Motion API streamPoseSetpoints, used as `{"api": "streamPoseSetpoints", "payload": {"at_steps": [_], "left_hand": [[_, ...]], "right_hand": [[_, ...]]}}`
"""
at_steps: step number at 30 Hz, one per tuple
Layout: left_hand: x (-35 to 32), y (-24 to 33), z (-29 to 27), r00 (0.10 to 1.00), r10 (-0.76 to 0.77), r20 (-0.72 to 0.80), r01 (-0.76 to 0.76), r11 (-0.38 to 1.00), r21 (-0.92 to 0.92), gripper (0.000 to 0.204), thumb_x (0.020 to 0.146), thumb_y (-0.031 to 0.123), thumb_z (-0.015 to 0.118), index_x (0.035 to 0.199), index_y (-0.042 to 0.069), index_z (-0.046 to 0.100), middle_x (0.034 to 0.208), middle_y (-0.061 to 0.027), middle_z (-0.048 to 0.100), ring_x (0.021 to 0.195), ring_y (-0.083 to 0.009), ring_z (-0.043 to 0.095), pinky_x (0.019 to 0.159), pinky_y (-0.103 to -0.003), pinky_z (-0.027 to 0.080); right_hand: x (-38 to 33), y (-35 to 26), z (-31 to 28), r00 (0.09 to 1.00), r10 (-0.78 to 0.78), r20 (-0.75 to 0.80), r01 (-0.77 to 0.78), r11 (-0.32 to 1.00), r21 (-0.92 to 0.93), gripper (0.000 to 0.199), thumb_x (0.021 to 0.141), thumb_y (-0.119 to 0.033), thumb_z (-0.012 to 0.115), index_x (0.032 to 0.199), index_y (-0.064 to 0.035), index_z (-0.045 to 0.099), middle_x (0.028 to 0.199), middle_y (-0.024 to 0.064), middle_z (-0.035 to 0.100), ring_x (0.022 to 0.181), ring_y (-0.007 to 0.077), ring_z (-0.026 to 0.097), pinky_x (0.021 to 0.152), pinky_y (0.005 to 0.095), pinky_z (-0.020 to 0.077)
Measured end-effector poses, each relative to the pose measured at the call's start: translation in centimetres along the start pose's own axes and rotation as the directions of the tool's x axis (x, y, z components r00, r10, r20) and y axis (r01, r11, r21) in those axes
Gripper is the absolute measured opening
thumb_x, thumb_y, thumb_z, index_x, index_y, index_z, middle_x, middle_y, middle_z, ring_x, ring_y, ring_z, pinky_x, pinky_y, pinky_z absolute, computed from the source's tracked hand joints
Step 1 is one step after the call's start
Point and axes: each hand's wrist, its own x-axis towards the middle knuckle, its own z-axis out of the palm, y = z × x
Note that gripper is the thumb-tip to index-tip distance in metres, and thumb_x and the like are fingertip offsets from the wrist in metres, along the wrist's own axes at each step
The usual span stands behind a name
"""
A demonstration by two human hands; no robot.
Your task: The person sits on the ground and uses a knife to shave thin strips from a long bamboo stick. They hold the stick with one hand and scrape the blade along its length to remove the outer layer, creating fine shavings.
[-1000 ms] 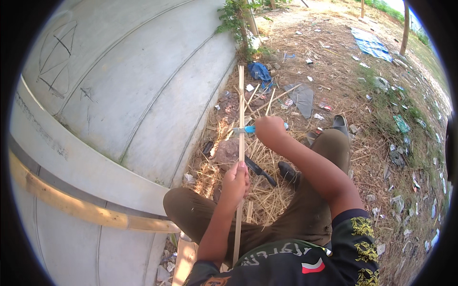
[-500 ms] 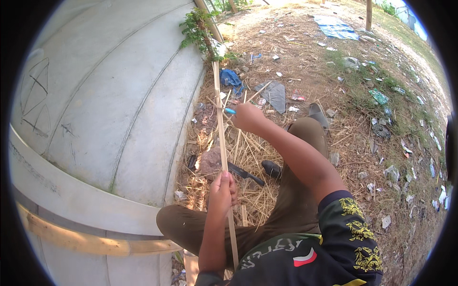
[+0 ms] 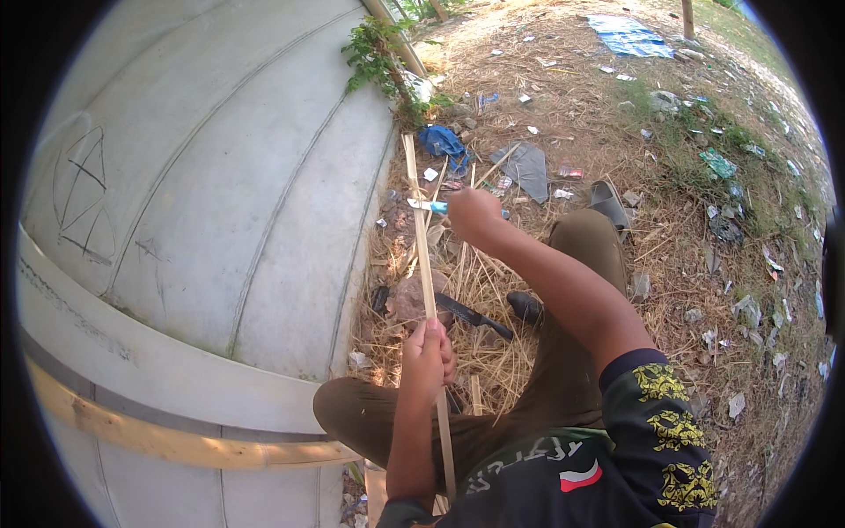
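A long, pale strip of split bamboo or wood (image 3: 425, 277) slants from my lap up along the wall. My left hand (image 3: 426, 354) is closed around its lower part, thumb lying along the top. Farther up, my right hand (image 3: 475, 216) is wrapped round a blue-handled knife (image 3: 437, 208). Its short, light blade lies across the strip, touching it or very close. Below the strip, a large dark-bladed knife (image 3: 475, 315) with a black handle rests on straw and shavings, beside a reddish stone (image 3: 410, 301).
A grey concrete wall (image 3: 211, 176) rises close on my left, with a bamboo pole (image 3: 176, 437) along its near side. My bent legs frame the straw. Beyond lie a blue cloth or bag (image 3: 444, 141), a grey sheet (image 3: 525, 172), a sandal (image 3: 608, 202) and scattered litter.
The scene has shifted slightly rightward in view. The knife's blade now shows across the front of the strip, where earlier only the blue part was visible. Both hands keep their grips.
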Motion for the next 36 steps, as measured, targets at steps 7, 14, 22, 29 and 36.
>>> {"api": "streamPoseSetpoints", "payload": {"at_steps": [7, 14, 22, 29, 36], "left_hand": [[-0.3, 0.4, -0.3, 0.994, 0.017, 0.104, -0.013, 0.999, -0.034, 0.033, 0.109, 0.037, 0.039, 0.088, 0.012, 0.041, 0.059, 0.0047, 0.029, 0.043, -0.0044, 0.026, 0.035, -0.021, 0.021], [2.3, 0.0, -2.1, 0.983, -0.103, 0.154, 0.153, 0.918, -0.366, 0.035, 0.108, 0.042, 0.04, 0.091, 0.012, 0.048, 0.059, 0.0059, 0.03, 0.044, -0.0045, 0.027, 0.036, -0.021, 0.022], [5.5, 2.4, -6.2, 0.948, -0.067, 0.31, 0.195, 0.895, -0.401, 0.035, 0.107, 0.043, 0.04, 0.097, 0.011, 0.051, 0.06, 0.0073, 0.029, 0.044, -0.0023, 0.024, 0.036, -0.019, 0.019], [9.4, 7.2, -8.6, 0.959, -0.144, 0.243, 0.184, 0.971, -0.151, 0.032, 0.108, 0.034, 0.044, 0.109, 0.003, 0.052, 0.062, 0.0067, 0.032, 0.047, -0.0018, 0.027, 0.037, -0.018, 0.024], [8.5, 5.3, -8.4, 0.953, -0.194, 0.233, 0.225, 0.968, -0.114, 0.03, 0.108, 0.03, 0.043, 0.11, 0.002, 0.053, 0.065, 0.006, 0.034, 0.051, -0.0023, 0.031, 0.04, -0.016, 0.025]], "right_hand": [[1.8, 1.7, -2.9, 0.979, 0.194, 0.065, -0.204, 0.935, 0.29, 0.024, 0.086, -0.023, 0.065, 0.094, -0.0025, 0.075, 0.087, 0.0181, 0.073, 0.084, 0.033, 0.074, 0.069, 0.0428, 0.0587], [0.3, 1.5, -2.5, 0.974, 0.104, 0.2, -0.22, 0.632, 0.743, 0.044, 0.084, -0.039, 0.069, 0.08, 0.0046, 0.066, 0.07, 0.0157, 0.063, 0.064, 0.0253, 0.063, 0.062, 0.042, 0.0503], [-0.1, 1.7, -2.8, 0.945, 0.272, 0.184, -0.281, 0.38, 0.881, 0.041, 0.091, -0.036, 0.066, 0.069, -0.0018, 0.061, 0.058, 0.0025, 0.053, 0.05, 0.0134, 0.049, 0.049, 0.0352, 0.0383], [0.6, 2.4, -2.6, 0.915, 0.308, 0.261, -0.352, 0.293, 0.889, 0.038, 0.091, -0.035, 0.064, 0.07, -0.0036, 0.062, 0.057, 0.001, 0.051, 0.051, 0.0122, 0.048, 0.05, 0.0345, 0.0374], [-0.4, 0.4, -3.1, 0.889, 0.254, 0.381, -0.438, 0.229, 0.87, 0.045, 0.09, -0.042, 0.071, 0.066, -0.0112, 0.048, 0.051, -0.0028, 0.041, 0.043, 0.0097, 0.041, 0.041, 0.0302, 0.0324]]}}
